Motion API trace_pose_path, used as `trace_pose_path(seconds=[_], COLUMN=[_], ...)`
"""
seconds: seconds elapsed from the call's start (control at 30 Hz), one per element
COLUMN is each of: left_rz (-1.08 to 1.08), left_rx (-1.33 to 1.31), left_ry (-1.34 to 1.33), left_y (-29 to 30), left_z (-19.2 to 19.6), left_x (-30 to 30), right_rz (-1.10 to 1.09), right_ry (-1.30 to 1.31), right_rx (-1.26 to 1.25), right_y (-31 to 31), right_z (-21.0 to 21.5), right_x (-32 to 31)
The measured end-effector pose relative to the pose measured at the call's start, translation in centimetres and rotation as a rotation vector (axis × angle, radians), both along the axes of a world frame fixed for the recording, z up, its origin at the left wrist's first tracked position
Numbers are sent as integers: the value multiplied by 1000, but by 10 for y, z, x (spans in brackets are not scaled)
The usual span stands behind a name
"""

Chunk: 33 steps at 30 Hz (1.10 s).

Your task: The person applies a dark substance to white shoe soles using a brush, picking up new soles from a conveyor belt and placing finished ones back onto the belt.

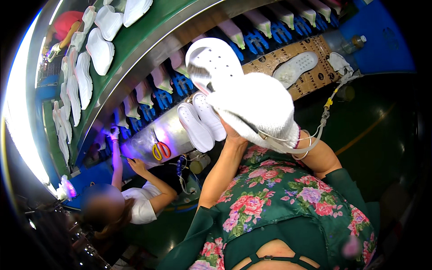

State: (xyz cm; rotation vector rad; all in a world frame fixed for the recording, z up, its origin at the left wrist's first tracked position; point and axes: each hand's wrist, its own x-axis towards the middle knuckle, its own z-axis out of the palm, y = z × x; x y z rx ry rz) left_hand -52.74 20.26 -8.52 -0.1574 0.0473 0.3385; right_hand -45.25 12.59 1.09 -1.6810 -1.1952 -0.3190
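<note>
A white shoe sole (215, 53) dotted with small holes is raised in front of me. My left hand (233, 135) supports it from below, its fingers mostly hidden behind the glove. In a white knitted glove, my right hand (258, 103) is closed over the sole's lower part. A dark, bristle-like patch lies against the sole's inner face; whatever the glove grips is hidden. A clear cord runs from my right wrist. Two more white soles (196, 128) lie side by side on the bench just left of my hands.
Red-and-yellow scissors (160, 150) lie on the plastic-covered bench. Another white sole (295, 68) rests on cardboard (310, 87), near a bottle (353, 44). Pink-white shoe forms stand on blue holders along the far edge. A green conveyor (118, 56) carries white soles. A co-worker (144, 200) reaches under purple light at left.
</note>
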Motion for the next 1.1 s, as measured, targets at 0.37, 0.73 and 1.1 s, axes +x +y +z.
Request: trace_pose_path(seconds=[0.37, 0.73, 1.1], left_rz=[11, -125, -144], left_rx=[139, 73, 319], left_ry=[52, -192, -313], left_y=[9, 22, 51], left_z=[-18, -13, -8], left_x=[9, 23, 30], right_rz=[26, 231, 218], right_ry=[233, 683, 245], right_rx=[46, 161, 24], right_y=[-8, -19, -18], right_z=[4, -33, -6], right_x=[-8, -16, -11])
